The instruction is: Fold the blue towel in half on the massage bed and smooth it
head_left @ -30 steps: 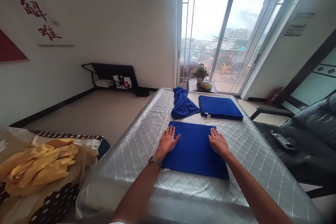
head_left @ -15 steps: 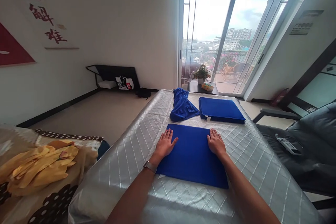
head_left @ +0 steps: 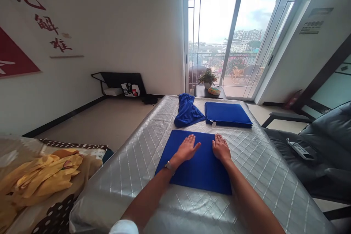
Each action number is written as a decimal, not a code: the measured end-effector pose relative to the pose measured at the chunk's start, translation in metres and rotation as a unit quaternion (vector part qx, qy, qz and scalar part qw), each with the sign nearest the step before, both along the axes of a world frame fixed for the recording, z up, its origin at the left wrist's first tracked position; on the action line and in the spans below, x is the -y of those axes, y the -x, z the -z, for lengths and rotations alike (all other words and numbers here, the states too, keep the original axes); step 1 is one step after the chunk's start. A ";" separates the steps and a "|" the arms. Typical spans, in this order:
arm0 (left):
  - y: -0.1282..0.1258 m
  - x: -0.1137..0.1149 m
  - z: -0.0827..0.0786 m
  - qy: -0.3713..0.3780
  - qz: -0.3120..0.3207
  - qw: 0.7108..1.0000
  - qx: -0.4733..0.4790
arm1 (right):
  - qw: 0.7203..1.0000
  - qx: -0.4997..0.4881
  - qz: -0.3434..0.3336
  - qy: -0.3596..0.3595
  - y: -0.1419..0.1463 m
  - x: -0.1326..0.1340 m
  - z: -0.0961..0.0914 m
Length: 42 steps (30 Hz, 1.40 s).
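Observation:
A folded blue cloth lies flat as a rectangle on the silver quilted cover. My left hand rests on its upper middle, palm down, with the fingers stretched out and the thumb apart. On the cloth's far right corner lies my right hand, also flat with its fingers extended. Just beyond is a neat stack of folded blue cloths with a small white tag at its near edge. Left of that stack, a crumpled blue cloth lies in a loose heap.
To the left, a yellow cloth lies bunched on a patterned bed cover. A black armchair on the right holds a white power strip. Behind the covered surface, a potted plant stands before the glass door.
My left hand has slid rightward from the blue cloth's left edge to its upper middle. My right hand stays at the far right corner. The view has shifted slightly.

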State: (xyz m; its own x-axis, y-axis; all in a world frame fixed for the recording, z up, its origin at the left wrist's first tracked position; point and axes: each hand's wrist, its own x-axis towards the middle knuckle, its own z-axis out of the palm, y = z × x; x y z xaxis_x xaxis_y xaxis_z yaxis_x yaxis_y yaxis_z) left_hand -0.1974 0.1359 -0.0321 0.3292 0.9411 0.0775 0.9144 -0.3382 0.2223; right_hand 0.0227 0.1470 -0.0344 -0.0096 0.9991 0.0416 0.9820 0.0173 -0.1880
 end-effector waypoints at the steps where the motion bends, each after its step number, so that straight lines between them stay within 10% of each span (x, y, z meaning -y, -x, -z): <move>1: -0.021 -0.002 -0.001 -0.002 0.040 0.999 0.008 | 1.000 0.004 -0.003 -0.001 -0.001 0.000 0.001; 8: -0.104 -0.019 0.002 -0.029 0.114 0.992 0.052 | 0.999 0.040 -0.031 -0.007 -0.007 0.002 0.003; 22: 0.089 -0.034 0.006 -0.005 -0.144 0.989 -0.020 | 1.000 0.018 0.001 0.002 -0.001 -0.002 0.000; 38: 0.086 -0.033 -0.002 -0.003 -0.157 0.987 -0.021 | 0.998 0.059 -0.014 0.006 0.000 0.047 -0.003; 42: 0.051 -0.033 -0.012 -0.027 -0.169 0.985 -0.026 | 0.999 0.052 -0.005 0.015 0.000 0.050 0.002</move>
